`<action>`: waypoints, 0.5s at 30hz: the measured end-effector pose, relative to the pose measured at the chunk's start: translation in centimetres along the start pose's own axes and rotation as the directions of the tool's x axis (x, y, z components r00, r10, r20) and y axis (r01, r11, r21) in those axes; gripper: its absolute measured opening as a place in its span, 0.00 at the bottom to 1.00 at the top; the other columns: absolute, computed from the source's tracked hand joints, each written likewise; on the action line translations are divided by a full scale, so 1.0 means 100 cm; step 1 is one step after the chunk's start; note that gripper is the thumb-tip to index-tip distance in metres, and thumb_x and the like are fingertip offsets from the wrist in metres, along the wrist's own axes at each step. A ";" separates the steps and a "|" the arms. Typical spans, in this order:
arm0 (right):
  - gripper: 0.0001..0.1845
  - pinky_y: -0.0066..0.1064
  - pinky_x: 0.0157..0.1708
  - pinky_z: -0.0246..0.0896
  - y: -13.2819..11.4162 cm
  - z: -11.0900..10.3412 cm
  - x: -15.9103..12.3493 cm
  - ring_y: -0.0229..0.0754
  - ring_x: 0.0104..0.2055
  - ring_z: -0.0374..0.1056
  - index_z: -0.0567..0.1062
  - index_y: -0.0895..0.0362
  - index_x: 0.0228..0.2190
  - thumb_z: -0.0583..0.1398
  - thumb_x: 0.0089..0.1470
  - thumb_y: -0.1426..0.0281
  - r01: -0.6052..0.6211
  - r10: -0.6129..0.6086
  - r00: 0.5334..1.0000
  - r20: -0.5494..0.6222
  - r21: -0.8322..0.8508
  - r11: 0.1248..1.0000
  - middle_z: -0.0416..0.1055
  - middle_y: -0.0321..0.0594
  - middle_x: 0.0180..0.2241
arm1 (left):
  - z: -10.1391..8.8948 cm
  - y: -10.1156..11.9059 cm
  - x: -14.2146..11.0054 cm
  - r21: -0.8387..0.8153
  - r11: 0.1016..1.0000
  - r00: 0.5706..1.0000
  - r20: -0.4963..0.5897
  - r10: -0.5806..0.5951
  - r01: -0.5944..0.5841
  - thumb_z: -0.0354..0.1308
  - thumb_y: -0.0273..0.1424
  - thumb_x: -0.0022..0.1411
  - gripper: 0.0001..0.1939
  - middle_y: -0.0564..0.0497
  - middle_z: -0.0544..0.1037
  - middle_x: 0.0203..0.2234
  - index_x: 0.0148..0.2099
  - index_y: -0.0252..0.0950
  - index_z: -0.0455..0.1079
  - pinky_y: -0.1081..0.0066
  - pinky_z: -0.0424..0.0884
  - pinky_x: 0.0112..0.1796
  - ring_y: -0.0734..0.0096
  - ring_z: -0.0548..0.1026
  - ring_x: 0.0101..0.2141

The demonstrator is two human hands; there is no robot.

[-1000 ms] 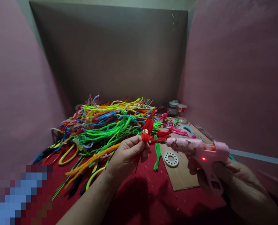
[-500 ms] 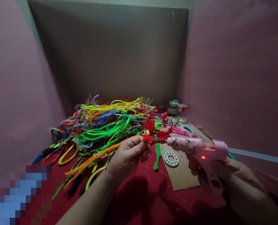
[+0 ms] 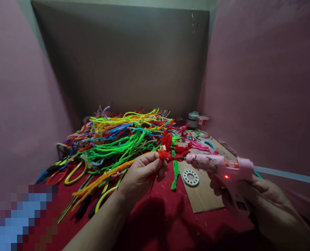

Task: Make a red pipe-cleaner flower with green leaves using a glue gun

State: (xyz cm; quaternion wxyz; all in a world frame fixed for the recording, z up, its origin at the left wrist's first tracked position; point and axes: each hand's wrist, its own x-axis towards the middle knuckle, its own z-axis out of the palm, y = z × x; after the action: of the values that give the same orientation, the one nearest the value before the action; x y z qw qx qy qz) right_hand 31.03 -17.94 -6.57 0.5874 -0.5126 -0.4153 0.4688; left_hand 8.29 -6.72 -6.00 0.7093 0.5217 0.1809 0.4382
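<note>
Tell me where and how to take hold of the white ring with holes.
Pinch the near-left part of the white ring's band, one fingertip in the wide center hole, another outside the rim. It lies flat on the cardboard, so I'd come from above on that side; the glue gun hangs toward its far-right side. The small holes look too narrow for fingertips.

Glue stick (image 3: 288,174) partly out of frame

Disc (image 3: 185,177) on cardboard (image 3: 205,202), pipe-cleaner heap (image 3: 123,143) left of both, handles (image 3: 76,182) before the heap, jar (image 3: 193,122) behind cardboard.
</note>
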 end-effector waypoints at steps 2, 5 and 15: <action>0.16 0.28 0.17 0.53 -0.001 0.001 -0.001 0.37 0.18 0.59 0.79 0.57 0.29 0.61 0.46 0.57 0.012 -0.012 1.000 0.007 -0.006 1.000 0.71 0.42 0.20 | 0.000 0.000 0.000 -0.001 1.000 1.000 0.003 -0.003 0.003 0.58 0.32 0.56 0.09 0.54 0.66 0.17 0.29 0.31 0.71 0.76 0.56 0.24 0.80 0.61 0.20; 0.14 0.29 0.16 0.50 -0.004 0.001 -0.001 0.36 0.17 0.55 0.78 0.56 0.28 0.62 0.45 0.59 0.098 -0.097 0.994 -0.043 0.001 0.995 0.70 0.41 0.19 | 0.001 0.002 0.000 -0.019 1.000 1.000 -0.009 -0.002 0.002 0.59 0.33 0.55 0.09 0.54 0.66 0.17 0.29 0.31 0.71 0.76 0.55 0.23 0.80 0.61 0.20; 0.23 0.28 0.23 0.60 0.017 -0.065 0.046 0.40 0.25 0.65 0.72 0.54 0.47 0.61 0.48 0.62 0.213 -0.309 0.943 -0.119 -0.496 0.841 0.73 0.41 0.31 | 0.003 0.009 0.001 -0.088 0.994 0.996 -0.056 0.066 -0.071 0.62 0.34 0.52 0.08 0.55 0.65 0.16 0.31 0.33 0.70 0.76 0.55 0.21 0.78 0.60 0.19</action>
State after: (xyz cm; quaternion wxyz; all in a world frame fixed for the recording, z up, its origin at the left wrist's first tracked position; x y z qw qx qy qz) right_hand 38.12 -14.74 -9.03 0.5394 -0.6228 -0.5245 0.2148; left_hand 8.18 -6.79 -5.07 0.7115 0.4835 0.1619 0.4835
